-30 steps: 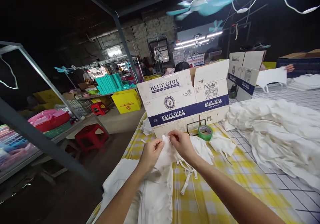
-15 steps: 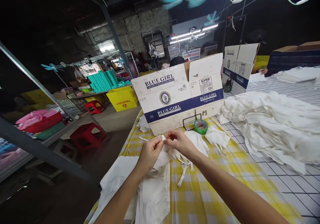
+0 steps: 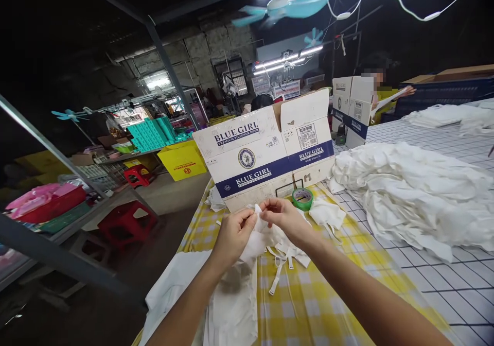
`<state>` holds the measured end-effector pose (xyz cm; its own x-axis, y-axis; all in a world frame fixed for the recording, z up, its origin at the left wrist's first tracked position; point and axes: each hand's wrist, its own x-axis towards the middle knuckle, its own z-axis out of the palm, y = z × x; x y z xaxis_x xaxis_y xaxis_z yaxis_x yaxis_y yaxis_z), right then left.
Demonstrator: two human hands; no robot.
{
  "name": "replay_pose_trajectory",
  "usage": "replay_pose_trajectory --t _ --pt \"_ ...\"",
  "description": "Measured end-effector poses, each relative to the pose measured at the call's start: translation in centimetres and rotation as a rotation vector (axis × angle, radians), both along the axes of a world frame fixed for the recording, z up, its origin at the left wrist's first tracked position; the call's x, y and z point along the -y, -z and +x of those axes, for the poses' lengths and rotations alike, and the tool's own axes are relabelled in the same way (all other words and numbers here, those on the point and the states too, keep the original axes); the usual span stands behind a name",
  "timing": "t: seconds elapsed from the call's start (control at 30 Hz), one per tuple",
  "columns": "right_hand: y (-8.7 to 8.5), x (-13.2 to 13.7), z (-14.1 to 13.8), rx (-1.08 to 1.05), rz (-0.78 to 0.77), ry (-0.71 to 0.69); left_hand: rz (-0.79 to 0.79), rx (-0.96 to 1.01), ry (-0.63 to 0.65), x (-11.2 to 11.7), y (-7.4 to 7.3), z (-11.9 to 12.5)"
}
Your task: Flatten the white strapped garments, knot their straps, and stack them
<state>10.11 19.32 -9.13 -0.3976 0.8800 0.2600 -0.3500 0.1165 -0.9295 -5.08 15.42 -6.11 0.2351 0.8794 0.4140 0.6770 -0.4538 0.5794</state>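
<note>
My left hand (image 3: 232, 231) and my right hand (image 3: 283, 216) both pinch the top edge of a white cloth piece (image 3: 258, 238) with hanging straps, held just above the yellow checked tablecloth (image 3: 309, 305). The fingertips of both hands are close together. More white cloth (image 3: 216, 305) lies under my left forearm at the table's near left. A white and blue BLUE GIRL cardboard box (image 3: 266, 153) stands open just beyond my hands.
A green tape roll (image 3: 302, 198) sits by the box. A large heap of white cloth (image 3: 409, 196) covers the table's right side. Another person (image 3: 380, 91) works behind a second box (image 3: 351, 109). Red stools (image 3: 125, 222) and shelving stand at the left.
My hands keep their pinch on the cloth and have shifted it slightly. The view has swung a little to the right and up. The person at the back now shows beside the second box.
</note>
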Motion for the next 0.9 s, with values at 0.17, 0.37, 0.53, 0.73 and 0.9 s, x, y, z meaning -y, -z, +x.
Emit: replay_pose_trajectory --t 0.17,0.37,0.53,0.73,0.9 --pt "-3.1 0.6 3.4 -0.068 0.123 0.082 0.071 0.026 0.037 -0.5 -3.2 3.0" --pt "-3.0 -0.5 5.8 0.040 0.102 0.241 0.063 0.072 0.072 -2.6 -1.8 5.8" --pt "2.8 -2.9 5.8 0.349 0.160 0.395 -0.193 0.065 0.054 -4.0 5.5 5.4" --pt "10.1 -4.0 6.8 0.653 0.119 0.485 -0.228 -0.059 -0.106 -3.1 12.6 3.2" --pt "13.4 -3.4 8.3 0.835 0.129 0.531 -0.193 -0.098 -0.165 1.7 15.4 3.8"
